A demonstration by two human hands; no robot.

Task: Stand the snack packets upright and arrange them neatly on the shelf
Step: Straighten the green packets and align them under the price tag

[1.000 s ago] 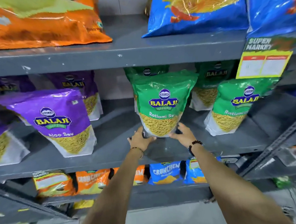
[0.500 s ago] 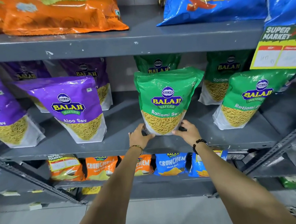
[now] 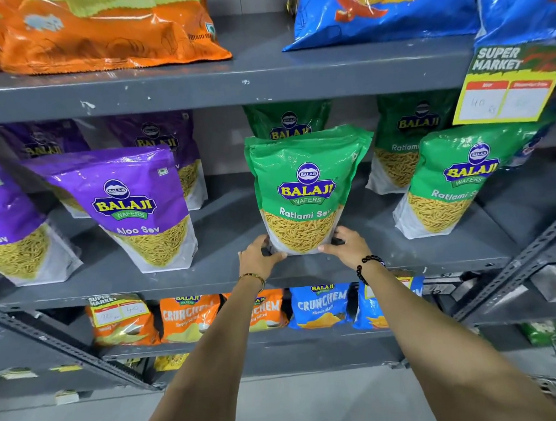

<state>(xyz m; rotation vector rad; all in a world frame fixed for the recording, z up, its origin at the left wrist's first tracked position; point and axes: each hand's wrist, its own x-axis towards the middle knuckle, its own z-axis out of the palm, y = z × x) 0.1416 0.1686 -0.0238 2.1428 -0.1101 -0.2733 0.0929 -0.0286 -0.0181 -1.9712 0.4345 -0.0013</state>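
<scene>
Green Ratlami Sev packet (image 3: 305, 192) upright on grey shelf (image 3: 228, 265), left hand (image 3: 259, 257) and right hand (image 3: 349, 246) grasping its bottom corners — purple Aloo Sev packet (image 3: 130, 209) leaning to its left

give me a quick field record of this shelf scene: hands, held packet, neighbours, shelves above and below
left hand: grips bottom left corner of held packet
right hand: grips bottom right corner of held packet
held packet: green Ratlami Sev, upright, base on middle shelf
behind it: another green packet
right neighbour: green packet, leaning
left neighbour: purple Aloo Sev packet, leaning
top shelf: orange bag, blue bag
lower shelf: orange and blue Crunchem packets
price tag: hangs at upper right
</scene>
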